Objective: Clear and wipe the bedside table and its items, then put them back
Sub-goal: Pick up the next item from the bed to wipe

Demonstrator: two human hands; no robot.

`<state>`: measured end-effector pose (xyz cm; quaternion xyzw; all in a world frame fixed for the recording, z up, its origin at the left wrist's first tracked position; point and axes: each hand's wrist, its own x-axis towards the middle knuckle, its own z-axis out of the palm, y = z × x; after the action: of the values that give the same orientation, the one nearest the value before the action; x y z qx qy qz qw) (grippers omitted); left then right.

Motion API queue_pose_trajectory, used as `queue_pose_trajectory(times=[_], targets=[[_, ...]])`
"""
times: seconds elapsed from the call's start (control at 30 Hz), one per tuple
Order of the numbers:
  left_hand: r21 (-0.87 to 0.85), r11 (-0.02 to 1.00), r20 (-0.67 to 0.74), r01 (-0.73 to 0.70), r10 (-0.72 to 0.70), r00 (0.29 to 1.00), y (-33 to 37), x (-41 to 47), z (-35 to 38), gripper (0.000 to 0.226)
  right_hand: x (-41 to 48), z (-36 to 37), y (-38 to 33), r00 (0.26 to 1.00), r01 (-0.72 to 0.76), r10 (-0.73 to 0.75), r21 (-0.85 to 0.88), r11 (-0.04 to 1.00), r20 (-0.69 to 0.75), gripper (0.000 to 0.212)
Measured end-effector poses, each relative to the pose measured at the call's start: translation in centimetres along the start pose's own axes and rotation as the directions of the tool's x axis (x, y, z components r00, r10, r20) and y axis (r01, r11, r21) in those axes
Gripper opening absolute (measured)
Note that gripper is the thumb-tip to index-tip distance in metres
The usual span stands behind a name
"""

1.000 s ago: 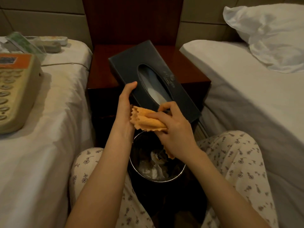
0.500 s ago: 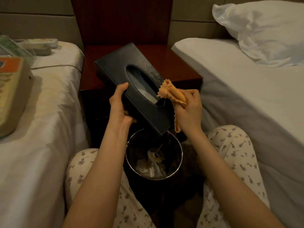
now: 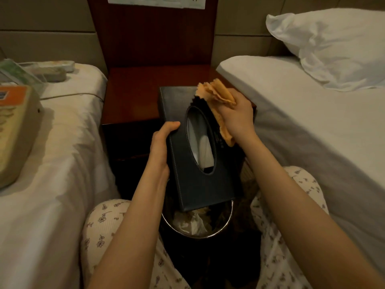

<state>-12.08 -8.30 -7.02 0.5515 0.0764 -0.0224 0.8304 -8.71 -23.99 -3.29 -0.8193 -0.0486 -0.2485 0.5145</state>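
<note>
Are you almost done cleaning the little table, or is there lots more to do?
About midway, I'd guess. Done: the bedside table top looks cleared; the phone lies on the left bed. In hand: the left hand holds the tissue box over the bin while the right hand presses the orange cloth against it. Left: putting everything back; whether the tabletop was wiped, I can't tell.

Item 1, tissue box [image 3: 187,184]: you have swung it from diagonal to nearly lengthwise, near end now over the bin [image 3: 198,234].
Item 2, cloth [image 3: 216,94]: your right hand [image 3: 239,117] has carried it from the box's near edge to its far corner.
</note>
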Motion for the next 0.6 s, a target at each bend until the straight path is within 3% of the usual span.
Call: queue_pose_trajectory(times=[0.1,0.2,0.27,0.3,0.37,0.5,0.57,0.6], targets=[[-0.051,0.999,0.0,-0.009,0.009,1.0,0.4,-0.7,0.3,0.018,-0.6,-0.9,0.8,0.957,-0.283,0.291,0.215,0.935,-0.005,0.013],[-0.099,0.995,-0.053,-0.026,0.02,0.998,1.1,-0.7,0.2,0.018,-2.8,-1.5,2.0,0.858,-0.513,0.461,0.352,0.783,0.226,0.039],[-0.112,0.993,-0.059,-0.036,0.03,0.998,1.5,-0.5,0.0,0.019,-3.7,-1.5,3.0,0.792,-0.608,0.478,0.414,0.677,0.38,0.032],[-0.103,0.994,-0.05,-0.038,0.033,0.998,1.6,-0.6,-0.1,0.019,-4.1,-1.3,2.9,0.767,-0.637,0.47,0.433,0.638,0.436,0.022],[-0.065,0.997,-0.045,-0.038,0.035,0.998,1.8,-0.8,0.0,0.02,-4.5,-0.8,3.4,0.724,-0.679,0.446,0.43,0.595,0.526,0.023],[0.057,0.997,-0.045,0.041,-0.039,0.998,2.5,-0.7,0.3,0.019,-4.8,-0.2,4.3,0.749,-0.649,0.386,0.476,0.594,0.539,0.071],[0.194,0.975,-0.102,0.105,-0.086,0.991,2.9,-0.7,0.5,0.057,-4.8,-0.1,4.8,0.774,-0.624,0.377,0.518,0.585,0.508,0.088],[0.352,0.931,-0.188,0.098,-0.032,0.982,3.0,-0.6,0.4,0.079,-4.8,0.1,4.9,0.776,-0.627,0.399,0.526,0.575,0.488,0.096]])
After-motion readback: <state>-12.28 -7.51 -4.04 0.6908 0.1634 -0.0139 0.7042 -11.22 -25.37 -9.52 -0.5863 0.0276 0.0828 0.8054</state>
